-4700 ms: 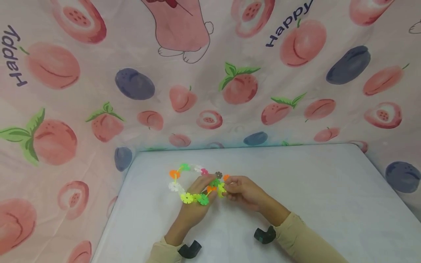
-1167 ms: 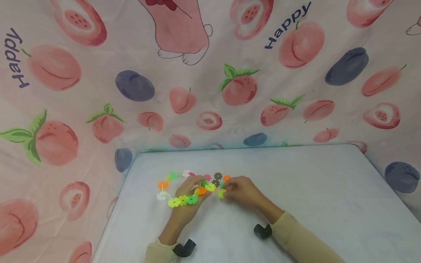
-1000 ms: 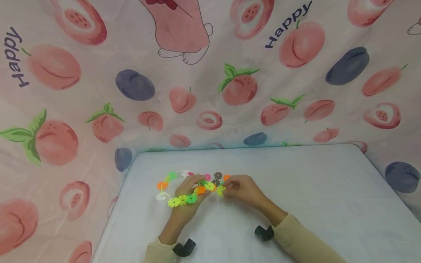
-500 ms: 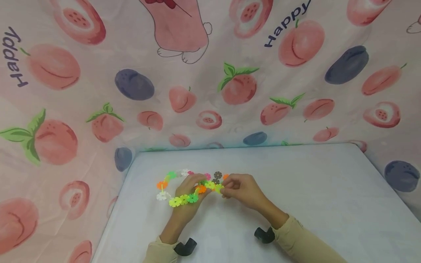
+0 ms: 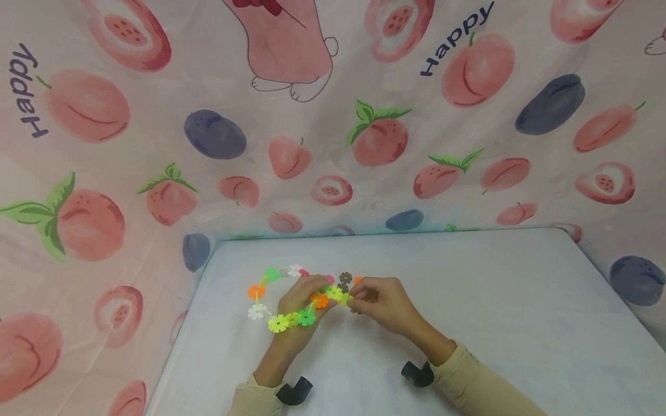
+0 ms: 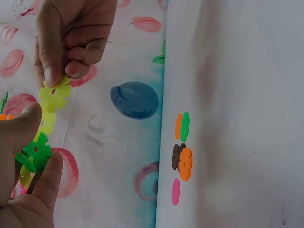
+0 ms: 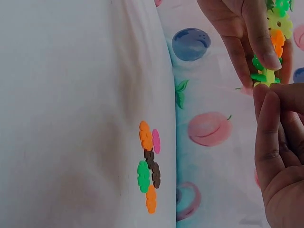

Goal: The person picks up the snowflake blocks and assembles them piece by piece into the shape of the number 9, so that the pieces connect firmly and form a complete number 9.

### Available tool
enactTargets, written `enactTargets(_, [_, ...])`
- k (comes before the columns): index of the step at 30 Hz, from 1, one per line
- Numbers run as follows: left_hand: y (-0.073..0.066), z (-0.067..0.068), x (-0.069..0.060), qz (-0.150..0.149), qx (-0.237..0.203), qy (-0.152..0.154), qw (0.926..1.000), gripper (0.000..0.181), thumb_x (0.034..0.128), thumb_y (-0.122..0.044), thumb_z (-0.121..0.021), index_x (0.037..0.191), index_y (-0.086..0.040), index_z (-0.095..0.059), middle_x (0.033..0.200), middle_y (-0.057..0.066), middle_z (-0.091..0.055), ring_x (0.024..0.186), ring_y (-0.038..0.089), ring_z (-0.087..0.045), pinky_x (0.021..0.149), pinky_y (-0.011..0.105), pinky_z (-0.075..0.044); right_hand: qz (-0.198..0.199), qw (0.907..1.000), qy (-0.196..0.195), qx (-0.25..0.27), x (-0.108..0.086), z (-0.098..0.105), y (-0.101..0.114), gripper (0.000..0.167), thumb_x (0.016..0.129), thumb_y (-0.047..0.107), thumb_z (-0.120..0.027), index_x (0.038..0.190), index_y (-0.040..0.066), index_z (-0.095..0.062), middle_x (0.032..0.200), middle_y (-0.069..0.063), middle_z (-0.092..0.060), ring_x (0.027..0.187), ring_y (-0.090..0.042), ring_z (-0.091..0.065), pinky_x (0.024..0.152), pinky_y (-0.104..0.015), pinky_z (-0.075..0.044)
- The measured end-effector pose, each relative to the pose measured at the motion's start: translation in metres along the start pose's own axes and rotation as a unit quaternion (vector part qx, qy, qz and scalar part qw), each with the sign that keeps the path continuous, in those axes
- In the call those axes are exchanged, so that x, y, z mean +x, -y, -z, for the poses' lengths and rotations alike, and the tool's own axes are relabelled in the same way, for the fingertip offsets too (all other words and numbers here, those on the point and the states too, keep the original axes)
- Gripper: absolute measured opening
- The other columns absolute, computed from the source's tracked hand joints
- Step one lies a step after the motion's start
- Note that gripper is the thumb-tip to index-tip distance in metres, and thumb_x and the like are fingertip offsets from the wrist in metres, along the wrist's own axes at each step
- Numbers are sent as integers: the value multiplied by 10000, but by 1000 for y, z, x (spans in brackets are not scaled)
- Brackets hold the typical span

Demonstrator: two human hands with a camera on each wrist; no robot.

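A chain of toothed plastic snowflake discs (image 5: 278, 323), in yellow, green, orange, white and pink, curves in a loop round my left hand (image 5: 298, 297). That hand pinches the chain near its right end, thumb on one side and fingers on the other. My right hand (image 5: 385, 303) pinches a yellow disc (image 6: 56, 94) between thumb and forefinger. In the left wrist view this disc meets another yellow disc (image 6: 46, 122) at the chain's end. Part of the chain is hidden behind my left fingers.
Loose discs lie on the white table (image 5: 494, 300) beyond my hands: brown (image 5: 346, 278), orange (image 6: 185, 164), green (image 7: 143, 176) and pink (image 7: 156, 141). Black angled pieces (image 5: 418, 374) sit at both wrists. A fruit-print cloth (image 5: 333, 138) hangs behind the table.
Since the earliest frame, my left hand and the chain have shifted left. The right hand's yellow disc, apart from the chain 1.2 s ago, has come up and left to meet its end.
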State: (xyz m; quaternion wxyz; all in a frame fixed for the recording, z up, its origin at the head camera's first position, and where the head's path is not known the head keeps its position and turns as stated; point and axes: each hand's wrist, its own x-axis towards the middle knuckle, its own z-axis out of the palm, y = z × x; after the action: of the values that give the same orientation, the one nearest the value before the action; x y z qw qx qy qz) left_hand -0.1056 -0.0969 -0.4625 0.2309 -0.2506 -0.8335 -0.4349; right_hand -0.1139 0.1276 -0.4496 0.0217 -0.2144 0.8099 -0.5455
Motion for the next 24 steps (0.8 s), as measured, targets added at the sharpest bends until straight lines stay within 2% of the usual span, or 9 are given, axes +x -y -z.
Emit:
enactTargets(4, [-2, 0, 0, -149, -102, -14, 9998, 417, 828, -118, -845, 1213, -143, -687, 1226, 27, -695, 1169, 195, -662, 1031, 170, -479, 152, 9997, -68, -162, 0, 0, 4, 75, 886, 113, -788, 950, 128, -751, 790, 54, -756, 728, -231, -757, 675, -260, -602])
enactTargets(9, [-3, -2, -1, -254, -162, -199, 9993, 437, 795, -80, -864, 1198, -121, -698, 1214, 82, -709, 1148, 210, -673, 993, 153, -496, 316, 9990, -158, -267, -1, -2, 6, 67, 890, 122, -785, 942, 144, -749, 773, 64, -745, 695, -119, -732, 650, -258, -595])
enactTargets(11, [-3, -3, -1, -207, -146, -266, 9993, 434, 787, -86, -870, 1186, -125, -705, 1218, 75, -716, 1147, 210, -679, 962, 182, -526, 356, 9986, -212, -313, -2, -3, 5, 71, 889, 125, -788, 941, 151, -748, 767, 66, -742, 684, -75, -717, 648, -254, -593])
enactTargets(14, [-5, -5, -3, -42, -206, -319, 9993, 432, 776, -89, -876, 1172, -137, -712, 1223, 69, -724, 1144, 208, -690, 877, 248, -582, 382, 9984, -275, -315, -2, -5, 4, 78, 887, 115, -790, 942, 151, -747, 766, 50, -744, 678, -80, -716, 647, -252, -593])
enactTargets(17, [-7, -6, -4, 110, -246, -359, 9990, 429, 782, -108, -870, 1177, -156, -711, 1224, 55, -728, 1145, 200, -695, 854, 299, -599, 363, 9983, -357, -285, -2, -5, 6, 84, 887, 105, -787, 941, 148, -740, 766, 34, -746, 676, -104, -721, 648, -251, -593])
enactTargets(21, [-9, -7, -3, 192, -264, -501, 9982, 406, 798, -133, -856, 1179, -129, -714, 1215, 38, -736, 1134, 194, -702, 908, 267, -575, 310, 9980, -502, -228, -2, -7, 12, 91, 890, 90, -777, 945, 140, -724, 775, 8, -750, 683, -106, -723, 648, -254, -594])
enactTargets(24, [-12, -9, -2, 226, -252, -611, 9976, 388, 800, -130, -858, 1160, -81, -723, 1207, 31, -741, 1118, 204, -710, 853, 223, -582, 248, 9978, -579, -211, -2, -10, 16, 96, 892, 83, -771, 939, 145, -715, 778, -14, -750, 685, -116, -725, 639, -254, -591])
